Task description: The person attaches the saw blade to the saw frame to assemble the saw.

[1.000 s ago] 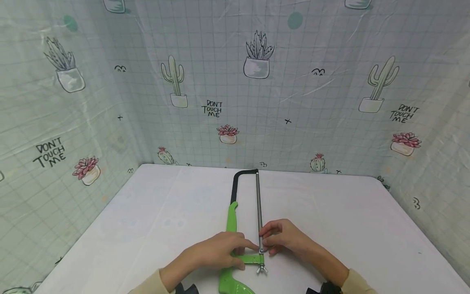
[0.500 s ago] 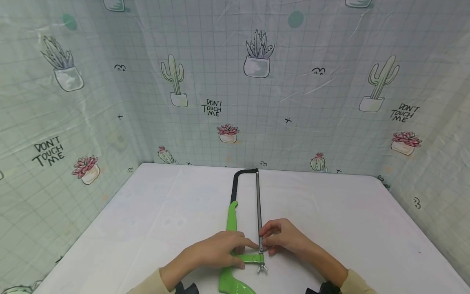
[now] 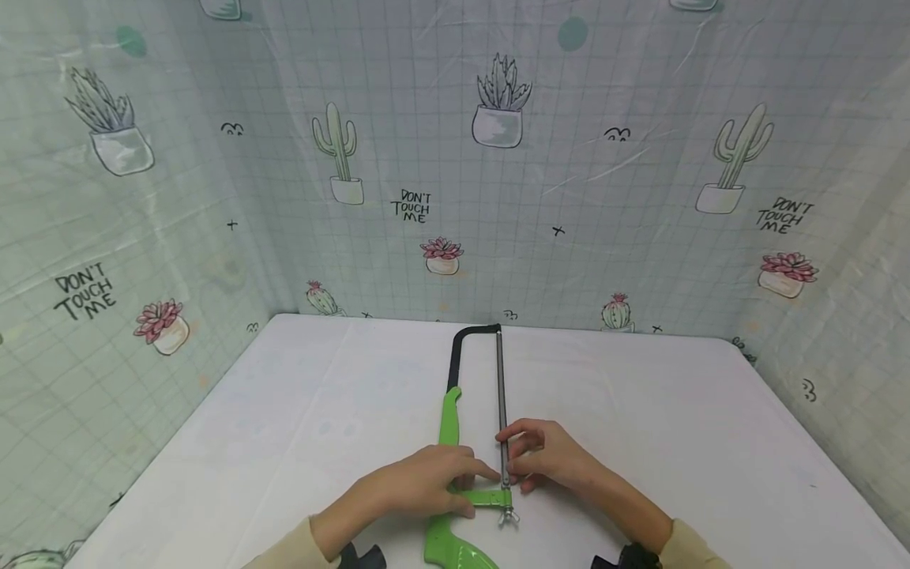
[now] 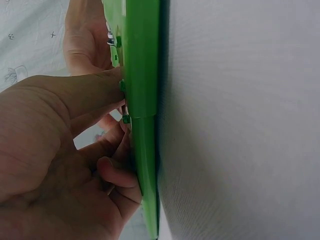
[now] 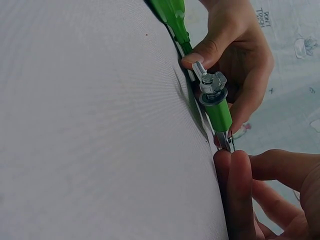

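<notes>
A hacksaw with a green handle (image 3: 455, 547), a black front frame (image 3: 456, 359) and a thin grey blade (image 3: 501, 379) lies on the white table. My left hand (image 3: 419, 484) holds its green lower arm, thumb on the arm and index finger reaching to the blade's near end. My right hand (image 3: 550, 458) pinches the blade just above that end, its index finger stretched across the blade. A silver wing nut (image 5: 213, 82) sits on the outer end of the green sleeve (image 5: 219, 116). In the right wrist view, a small pin (image 5: 231, 141) shows beside the right fingertips.
The white table (image 3: 341, 395) stretches out around the saw on both sides. Behind and beside it hangs a pale curtain (image 3: 604, 197) printed with cacti. Dark wrist mounts (image 3: 626, 558) show at the bottom edge.
My right index finger has lifted and shifted left across the blade. My left hand and the hacksaw stay in place, while the head view has tilted slightly.
</notes>
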Available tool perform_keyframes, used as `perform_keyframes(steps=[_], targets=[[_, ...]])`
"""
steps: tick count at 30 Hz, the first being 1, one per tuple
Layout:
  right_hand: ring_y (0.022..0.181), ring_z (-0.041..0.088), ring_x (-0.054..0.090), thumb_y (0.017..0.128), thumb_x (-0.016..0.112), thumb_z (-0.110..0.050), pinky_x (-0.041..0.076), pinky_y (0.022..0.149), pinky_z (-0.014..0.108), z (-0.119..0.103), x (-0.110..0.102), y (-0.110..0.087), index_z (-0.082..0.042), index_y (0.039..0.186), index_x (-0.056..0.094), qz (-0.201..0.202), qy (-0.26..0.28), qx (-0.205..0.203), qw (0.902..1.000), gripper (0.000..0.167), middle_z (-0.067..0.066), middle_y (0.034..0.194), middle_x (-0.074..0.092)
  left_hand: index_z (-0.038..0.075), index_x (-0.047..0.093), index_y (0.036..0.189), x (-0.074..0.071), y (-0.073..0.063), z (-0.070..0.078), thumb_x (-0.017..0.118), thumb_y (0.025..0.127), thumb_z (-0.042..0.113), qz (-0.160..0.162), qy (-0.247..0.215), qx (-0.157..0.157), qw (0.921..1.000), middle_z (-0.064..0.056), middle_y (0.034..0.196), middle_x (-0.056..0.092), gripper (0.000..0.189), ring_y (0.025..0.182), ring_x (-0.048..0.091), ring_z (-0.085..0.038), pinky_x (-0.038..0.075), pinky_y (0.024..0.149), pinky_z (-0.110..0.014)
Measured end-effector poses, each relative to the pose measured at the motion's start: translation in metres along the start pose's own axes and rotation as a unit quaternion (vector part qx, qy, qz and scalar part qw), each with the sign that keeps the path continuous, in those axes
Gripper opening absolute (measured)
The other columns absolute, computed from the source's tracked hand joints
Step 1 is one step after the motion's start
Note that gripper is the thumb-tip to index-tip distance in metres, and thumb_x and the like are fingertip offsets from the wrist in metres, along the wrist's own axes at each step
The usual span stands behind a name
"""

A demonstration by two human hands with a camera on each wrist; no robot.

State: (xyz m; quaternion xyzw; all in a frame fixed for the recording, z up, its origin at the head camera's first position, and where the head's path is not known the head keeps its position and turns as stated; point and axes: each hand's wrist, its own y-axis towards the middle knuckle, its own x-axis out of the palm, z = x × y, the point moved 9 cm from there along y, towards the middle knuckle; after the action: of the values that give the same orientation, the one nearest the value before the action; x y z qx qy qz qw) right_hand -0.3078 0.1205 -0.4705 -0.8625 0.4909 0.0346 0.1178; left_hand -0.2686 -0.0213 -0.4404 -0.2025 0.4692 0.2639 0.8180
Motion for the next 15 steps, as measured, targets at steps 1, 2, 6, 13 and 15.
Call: perform_keyframes(steps=[1, 2, 6, 13, 15], targets=[[0.076, 0.015, 0.07, 0.085, 0.072, -0.003, 0.06, 0.062, 0.03, -0.0005, -0.0003, -0.0002, 0.005, 0.133, 0.06, 0.0, 0.0, -0.001, 1.0, 0.05, 0.006, 0.092, 0.066, 0.029, 0.068, 0.135, 0.0001, 0.0002, -0.0001, 0.08, 0.09, 0.031, 0.0, 0.0, 0.001, 1.0, 0.017, 0.097, 0.062, 0.047, 0.087, 0.054, 0.006, 0.047, 0.079, -0.017], [0.076, 0.015, 0.071, 0.085, 0.072, -0.003, 0.061, 0.062, 0.03, -0.0006, -0.0005, -0.0003, 0.005, 0.133, 0.06, 0.0, -0.002, -0.002, 1.0, 0.051, 0.006, 0.092, 0.065, 0.029, 0.068, 0.135, 0.0001, 0.0004, 0.0, 0.08, 0.09, 0.031, 0.0, 0.0, 0.003, 1.0, 0.017, 0.097, 0.062, 0.047, 0.087, 0.054, 0.005, 0.047, 0.079, -0.017], [0.076, 0.014, 0.07, 0.086, 0.072, -0.003, 0.061, 0.063, 0.03, -0.0006, -0.001, -0.0007, 0.005, 0.133, 0.062, 0.001, -0.009, -0.003, 1.0, 0.049, 0.006, 0.094, 0.064, 0.029, 0.068, 0.135, 0.0011, 0.0014, -0.0007, 0.08, 0.089, 0.031, 0.0, 0.004, 0.004, 1.0, 0.017, 0.096, 0.062, 0.047, 0.086, 0.054, 0.005, 0.046, 0.078, -0.017], [0.075, 0.014, 0.069, 0.088, 0.072, -0.004, 0.06, 0.062, 0.027, -0.0012, -0.0011, -0.0007, 0.005, 0.13, 0.066, -0.004, -0.021, -0.012, 0.9997, 0.044, 0.006, 0.094, 0.063, 0.031, 0.068, 0.134, 0.0009, 0.0009, -0.0012, 0.08, 0.089, 0.031, 0.001, 0.001, 0.0, 1.0, 0.018, 0.096, 0.061, 0.047, 0.085, 0.054, 0.005, 0.046, 0.079, -0.017], [0.075, 0.013, 0.069, 0.088, 0.072, -0.004, 0.06, 0.062, 0.026, -0.0013, -0.0011, -0.0004, 0.005, 0.13, 0.066, -0.005, -0.023, -0.014, 0.9996, 0.043, 0.006, 0.094, 0.063, 0.031, 0.068, 0.134, 0.0004, 0.0005, -0.001, 0.08, 0.089, 0.031, 0.003, 0.001, 0.002, 1.0, 0.018, 0.096, 0.061, 0.046, 0.085, 0.054, 0.005, 0.046, 0.079, -0.017]])
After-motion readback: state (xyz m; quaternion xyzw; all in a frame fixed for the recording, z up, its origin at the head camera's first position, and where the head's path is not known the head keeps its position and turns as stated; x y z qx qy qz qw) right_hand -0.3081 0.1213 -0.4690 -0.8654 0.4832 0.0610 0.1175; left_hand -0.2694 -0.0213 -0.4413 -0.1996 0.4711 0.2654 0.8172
